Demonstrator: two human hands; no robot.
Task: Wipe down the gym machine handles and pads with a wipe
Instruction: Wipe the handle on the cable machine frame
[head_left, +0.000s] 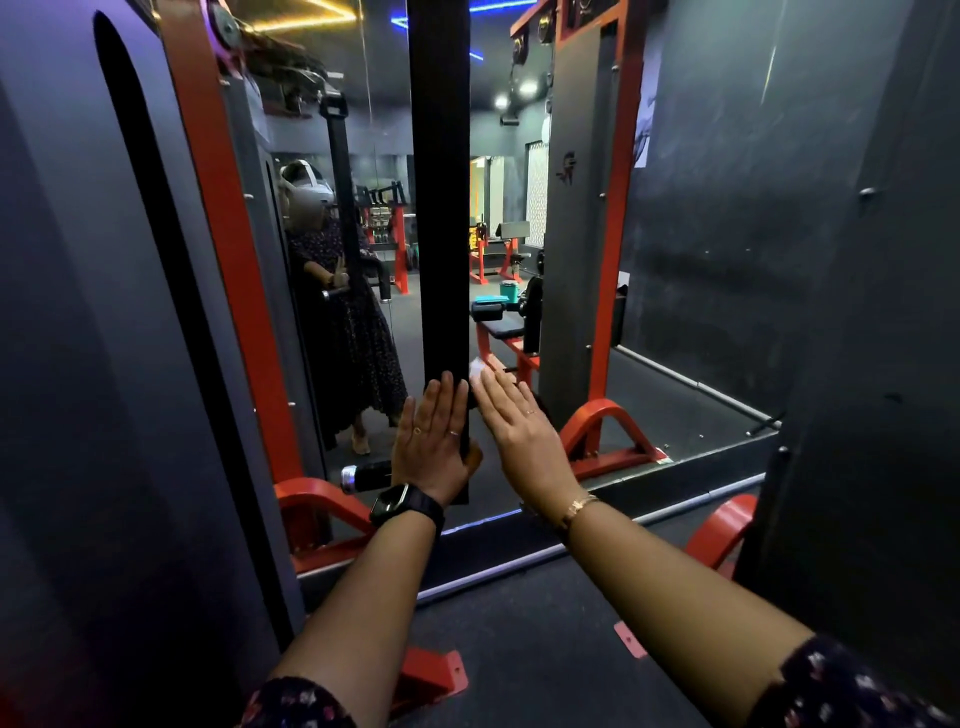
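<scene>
A tall black vertical pad (440, 208) of the gym machine hangs in the middle of the view, in front of a mirror. My left hand (431, 441) lies flat with straight fingers against the pad's lower left face, thumb hooked round its right edge. My right hand (519, 431) is flat with straight fingers on the pad's lower right side. It presses a white wipe (477, 368) to the pad, and only a corner of the wipe shows past the fingertips. A chrome-tipped black handle (363, 475) sticks out low, left of my left wrist.
Red frame uprights (228, 218) and red feet (608, 426) flank the pad. Grey machine shrouds (852, 312) close in on both sides. The mirror (374, 156) reflects a person, benches and a bucket. Dark rubber floor (545, 649) lies below.
</scene>
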